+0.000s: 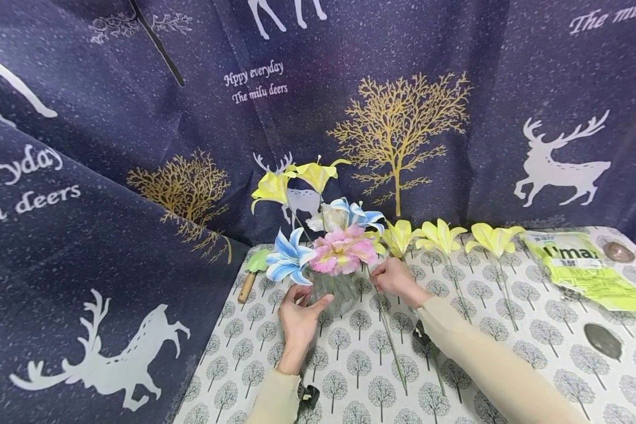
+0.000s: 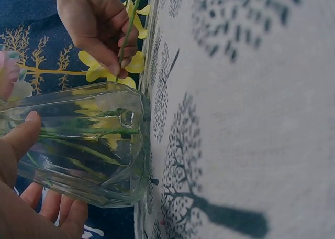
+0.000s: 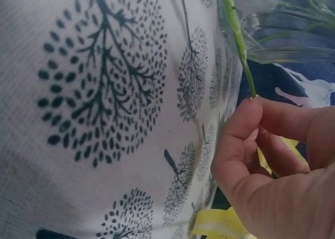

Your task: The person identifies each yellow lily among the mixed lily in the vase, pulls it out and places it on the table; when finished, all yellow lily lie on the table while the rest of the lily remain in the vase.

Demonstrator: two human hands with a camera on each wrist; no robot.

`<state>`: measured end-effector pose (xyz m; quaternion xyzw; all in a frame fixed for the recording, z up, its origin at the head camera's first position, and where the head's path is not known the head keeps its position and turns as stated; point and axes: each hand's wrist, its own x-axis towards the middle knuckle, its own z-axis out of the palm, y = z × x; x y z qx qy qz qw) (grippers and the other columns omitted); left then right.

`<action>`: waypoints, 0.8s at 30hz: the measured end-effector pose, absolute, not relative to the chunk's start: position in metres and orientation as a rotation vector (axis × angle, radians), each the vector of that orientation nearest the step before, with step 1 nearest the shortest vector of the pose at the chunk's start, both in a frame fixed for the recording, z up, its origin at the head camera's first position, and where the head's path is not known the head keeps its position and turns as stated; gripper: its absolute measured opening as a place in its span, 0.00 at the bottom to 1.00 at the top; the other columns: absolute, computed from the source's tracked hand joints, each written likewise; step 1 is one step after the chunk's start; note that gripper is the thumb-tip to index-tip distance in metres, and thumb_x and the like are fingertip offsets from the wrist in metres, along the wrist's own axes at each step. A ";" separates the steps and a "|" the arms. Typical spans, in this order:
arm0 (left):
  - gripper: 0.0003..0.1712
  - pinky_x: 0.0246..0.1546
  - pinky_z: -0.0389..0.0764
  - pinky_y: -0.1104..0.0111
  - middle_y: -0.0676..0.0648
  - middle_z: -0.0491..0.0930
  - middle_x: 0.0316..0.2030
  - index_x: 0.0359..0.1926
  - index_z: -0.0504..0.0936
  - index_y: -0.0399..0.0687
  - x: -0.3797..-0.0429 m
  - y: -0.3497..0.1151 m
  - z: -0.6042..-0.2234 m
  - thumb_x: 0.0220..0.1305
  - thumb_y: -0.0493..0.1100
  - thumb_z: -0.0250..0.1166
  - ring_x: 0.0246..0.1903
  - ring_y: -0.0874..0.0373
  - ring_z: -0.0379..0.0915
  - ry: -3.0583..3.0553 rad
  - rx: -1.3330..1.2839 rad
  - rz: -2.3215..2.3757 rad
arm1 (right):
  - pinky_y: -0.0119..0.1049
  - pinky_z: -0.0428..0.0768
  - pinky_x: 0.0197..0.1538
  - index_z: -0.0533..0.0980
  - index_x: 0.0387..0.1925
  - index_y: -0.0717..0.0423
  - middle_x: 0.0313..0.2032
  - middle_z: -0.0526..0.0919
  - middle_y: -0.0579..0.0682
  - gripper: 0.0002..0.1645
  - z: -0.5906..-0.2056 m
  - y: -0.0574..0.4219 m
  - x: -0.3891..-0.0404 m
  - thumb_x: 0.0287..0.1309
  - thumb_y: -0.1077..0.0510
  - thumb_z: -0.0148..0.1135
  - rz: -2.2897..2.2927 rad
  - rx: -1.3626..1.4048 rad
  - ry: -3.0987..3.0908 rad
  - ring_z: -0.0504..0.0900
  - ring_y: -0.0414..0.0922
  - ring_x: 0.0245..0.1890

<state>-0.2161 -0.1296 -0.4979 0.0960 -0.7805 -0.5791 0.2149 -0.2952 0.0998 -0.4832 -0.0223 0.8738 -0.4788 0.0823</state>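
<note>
A clear glass vase [image 1: 340, 292] stands on the tree-print cloth, holding blue lilies [image 1: 288, 257], a pink flower [image 1: 343, 250], a whitish flower and two tall yellow lilies [image 1: 314, 175]. My left hand [image 1: 298, 318] holds the vase from its left side, thumb against the glass in the left wrist view. Just right of the vase, my right hand [image 1: 394, 277] pinches a thin green stem [image 3: 239, 42] between thumb and fingertips. That stem is outside the glass and slants down toward the cloth; a yellow bloom partly shows above it, beside the pink flower.
Several yellow lilies [image 1: 441, 237] lie to the right, stems toward me. A yellow-green bag [image 1: 588, 271] lies farther right, near a brown oval object [image 1: 619, 252] and a dark oval one [image 1: 603, 340]. Left of the vase is a small wooden-handled trowel [image 1: 247, 287]. Patterned fabric [image 1: 297, 129] hangs behind.
</note>
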 end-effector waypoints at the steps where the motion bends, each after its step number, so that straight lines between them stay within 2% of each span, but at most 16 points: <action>1: 0.29 0.54 0.88 0.62 0.45 0.85 0.42 0.42 0.85 0.49 -0.216 -0.130 -0.498 0.37 0.49 0.86 0.46 0.50 0.86 -2.165 0.266 -1.605 | 0.25 0.80 0.27 0.86 0.41 0.65 0.28 0.90 0.59 0.12 -0.484 0.100 -0.295 0.56 0.66 0.65 -1.424 -0.064 2.609 0.84 0.41 0.21; 8: 0.29 0.54 0.88 0.61 0.45 0.86 0.42 0.42 0.85 0.48 -0.217 -0.129 -0.497 0.37 0.50 0.86 0.46 0.50 0.86 -2.172 0.281 -1.596 | 0.27 0.83 0.29 0.86 0.40 0.65 0.27 0.89 0.59 0.10 -0.483 0.100 -0.295 0.58 0.65 0.66 -1.421 -0.038 2.581 0.87 0.45 0.24; 14: 0.30 0.54 0.88 0.64 0.44 0.85 0.42 0.43 0.85 0.47 -0.218 -0.130 -0.497 0.37 0.49 0.86 0.46 0.50 0.86 -2.160 0.263 -1.605 | 0.27 0.78 0.27 0.87 0.40 0.62 0.27 0.89 0.57 0.11 -0.480 0.102 -0.291 0.58 0.63 0.65 -1.446 -0.047 2.601 0.83 0.41 0.23; 18: 0.30 0.54 0.88 0.63 0.44 0.85 0.42 0.43 0.85 0.47 -0.217 -0.130 -0.497 0.36 0.49 0.86 0.46 0.50 0.86 -2.168 0.270 -1.604 | 0.27 0.78 0.28 0.87 0.42 0.63 0.35 0.90 0.57 0.12 -0.474 0.107 -0.286 0.59 0.62 0.64 -1.464 -0.089 2.627 0.81 0.40 0.25; 21: 0.30 0.54 0.89 0.61 0.44 0.85 0.42 0.42 0.85 0.47 -0.217 -0.129 -0.497 0.36 0.50 0.86 0.47 0.49 0.86 -2.179 0.285 -1.598 | 0.28 0.80 0.27 0.85 0.47 0.65 0.42 0.89 0.60 0.14 -0.464 0.113 -0.279 0.61 0.63 0.63 -1.494 -0.096 2.621 0.84 0.41 0.28; 24: 0.30 0.54 0.88 0.61 0.44 0.85 0.43 0.43 0.85 0.47 -0.217 -0.129 -0.497 0.36 0.50 0.86 0.47 0.49 0.86 -2.182 0.296 -1.606 | 0.29 0.81 0.27 0.83 0.50 0.65 0.43 0.89 0.61 0.16 -0.448 0.122 -0.269 0.64 0.62 0.63 -1.512 -0.117 2.632 0.85 0.42 0.30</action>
